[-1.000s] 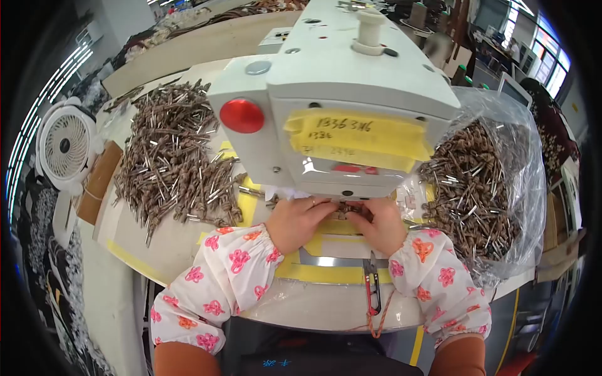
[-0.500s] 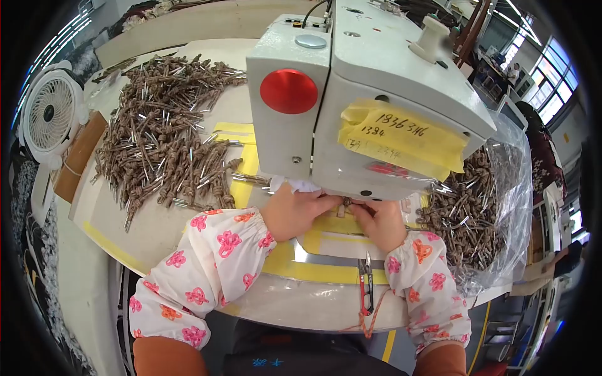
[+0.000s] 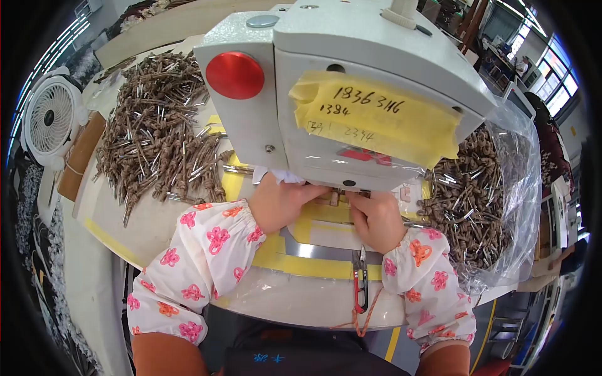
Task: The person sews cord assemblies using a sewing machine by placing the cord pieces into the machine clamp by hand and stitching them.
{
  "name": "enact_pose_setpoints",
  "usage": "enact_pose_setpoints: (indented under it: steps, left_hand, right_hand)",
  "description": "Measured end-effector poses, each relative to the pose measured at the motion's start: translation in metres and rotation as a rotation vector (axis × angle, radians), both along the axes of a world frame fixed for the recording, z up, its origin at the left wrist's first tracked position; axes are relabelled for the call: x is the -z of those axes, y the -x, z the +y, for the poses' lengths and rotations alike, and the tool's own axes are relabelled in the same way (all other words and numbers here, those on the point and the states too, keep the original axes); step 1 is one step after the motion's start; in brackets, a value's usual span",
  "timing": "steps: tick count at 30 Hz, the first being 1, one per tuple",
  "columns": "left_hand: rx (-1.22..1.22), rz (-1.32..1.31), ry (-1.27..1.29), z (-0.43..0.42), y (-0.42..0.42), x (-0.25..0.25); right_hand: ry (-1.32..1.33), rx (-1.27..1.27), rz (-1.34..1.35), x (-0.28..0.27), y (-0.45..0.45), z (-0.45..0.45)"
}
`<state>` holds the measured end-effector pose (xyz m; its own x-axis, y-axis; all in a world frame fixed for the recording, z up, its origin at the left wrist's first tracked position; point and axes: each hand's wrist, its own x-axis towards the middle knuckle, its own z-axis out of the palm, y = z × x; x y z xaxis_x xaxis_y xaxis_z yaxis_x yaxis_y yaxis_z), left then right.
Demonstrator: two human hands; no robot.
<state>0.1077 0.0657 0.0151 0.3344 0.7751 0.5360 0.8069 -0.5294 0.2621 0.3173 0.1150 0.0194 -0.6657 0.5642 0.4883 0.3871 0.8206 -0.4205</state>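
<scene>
Both my hands are under the head of a white industrial sewing machine (image 3: 364, 50). My left hand (image 3: 279, 203) is closed, its index finger stretched to the stitching spot; what it grips is hidden. White fabric (image 3: 282, 176) shows behind its knuckles, and metal-tipped cord ends (image 3: 239, 169) poke out beside it. My right hand (image 3: 379, 219) pinches a small brown knotted cord (image 3: 339, 198), which lies between both hands' fingertips and is mostly covered. A metal tip (image 3: 415, 224) shows just right of my right hand. Red-handled thread snips (image 3: 360, 282) lie on the table edge below it.
A large heap of brown knotted cords with metal tips (image 3: 157, 131) covers the table's left side. A second heap (image 3: 464, 207) sits right, in a clear plastic bag (image 3: 520, 188). A white fan (image 3: 53, 119) stands far left. Yellow tape (image 3: 307, 266) borders the sewing area.
The view has shifted, so the machine head looks larger and further left. My hands stay at the stitching spot. A metal tip now shows to the right of my right hand.
</scene>
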Motion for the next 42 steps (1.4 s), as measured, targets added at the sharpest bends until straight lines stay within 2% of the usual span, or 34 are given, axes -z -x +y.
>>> enact_pose_setpoints:
  steps: [4, 16, 18, 20, 21, 22, 23, 24, 25, 27, 31, 33, 38, 41, 42]
  left_hand:
    - [0.018, -0.003, -0.068, -0.001, 0.0, -0.006]
    - [0.018, -0.03, -0.039, 0.0, 0.001, -0.004]
    - [0.011, -0.326, 0.161, -0.004, -0.002, -0.008]
    - [-0.02, -0.334, 0.148, -0.002, -0.001, -0.002]
    - [0.006, -0.084, -0.002, 0.0, 0.002, -0.001]
    - [0.0, -0.036, 0.09, -0.003, 0.0, -0.008]
    - [-0.053, -0.019, 0.203, -0.005, 0.002, -0.001]
    - [-0.088, 0.001, 0.297, -0.005, 0.004, 0.005]
    - [-0.047, -0.004, 0.168, -0.007, -0.002, -0.006]
    - [-0.044, 0.027, 0.232, -0.006, 0.001, -0.004]
    - [-0.049, 0.03, 0.098, -0.011, -0.009, -0.013]
    - [-0.099, 0.199, 0.296, -0.01, -0.001, -0.01]
    - [-0.07, 0.14, 0.252, -0.01, -0.001, -0.006]
    - [-0.097, 0.163, 0.326, -0.009, -0.005, -0.011]
    - [-0.075, 0.112, 0.189, -0.009, -0.01, -0.01]
  right_hand:
    - [-0.04, 0.005, -0.017, -0.005, 0.002, -0.001]
    - [-0.142, 0.041, -0.126, -0.005, 0.002, -0.009]
    - [-0.263, 0.017, -0.055, -0.003, 0.008, -0.003]
    - [-0.196, 0.052, -0.119, 0.008, 0.005, -0.005]
    - [-0.174, 0.084, -0.161, 0.007, 0.006, -0.007]
    - [-0.205, 0.061, -0.059, 0.015, 0.006, -0.006]
    - [-0.173, 0.095, -0.013, 0.027, 0.009, -0.003]
    - [-0.162, 0.142, -0.121, 0.025, 0.01, -0.006]
    - [-0.173, 0.144, -0.117, 0.029, 0.012, -0.004]
    - [-0.184, 0.173, -0.18, 0.031, 0.015, -0.003]
    - [-0.181, 0.168, -0.197, 0.031, 0.017, -0.003]
    - [-0.236, 0.183, -0.206, 0.037, 0.02, 0.002]
    - [-0.296, 0.192, -0.173, 0.028, 0.015, -0.001]
    - [-0.3, 0.213, -0.165, 0.037, 0.022, 0.003]
    - [-0.284, 0.223, -0.149, 0.033, 0.023, 0.001]
